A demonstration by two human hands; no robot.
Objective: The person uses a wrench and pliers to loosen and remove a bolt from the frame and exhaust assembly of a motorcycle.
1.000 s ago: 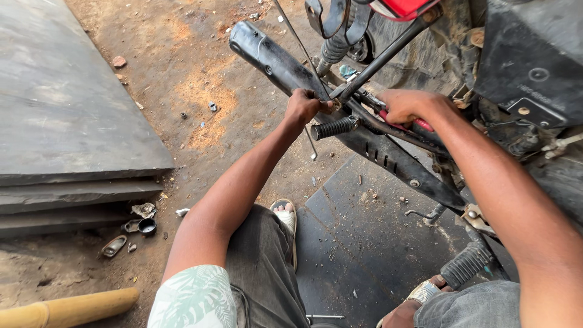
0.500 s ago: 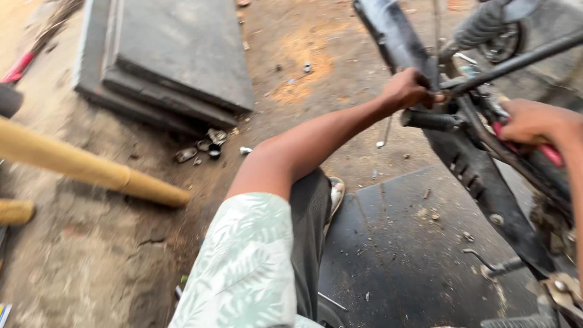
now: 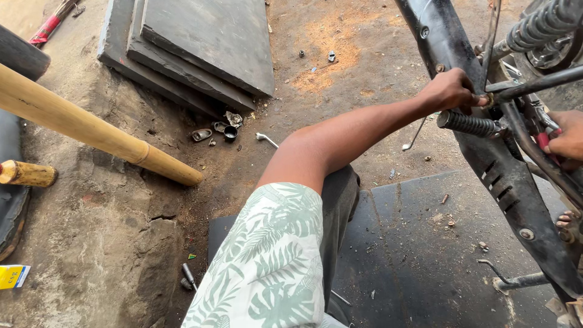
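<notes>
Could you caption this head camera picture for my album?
Left hand grips a black motorcycle frame beside a ribbed footpeg; right hand holds a red-handled tool.

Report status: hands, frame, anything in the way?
Left hand gripping black motorcycle frame above ribbed footpeg. Right hand on red-handled tool. Nothing blocking.

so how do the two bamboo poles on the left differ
The long bamboo pole slants across the ground, pale yellow, its cut end lying near the stacked stone slabs. The short bamboo piece lies below it, browner, with only a stub showing at the frame edge. Both are round, cut bamboo lying on the dirt.
</notes>
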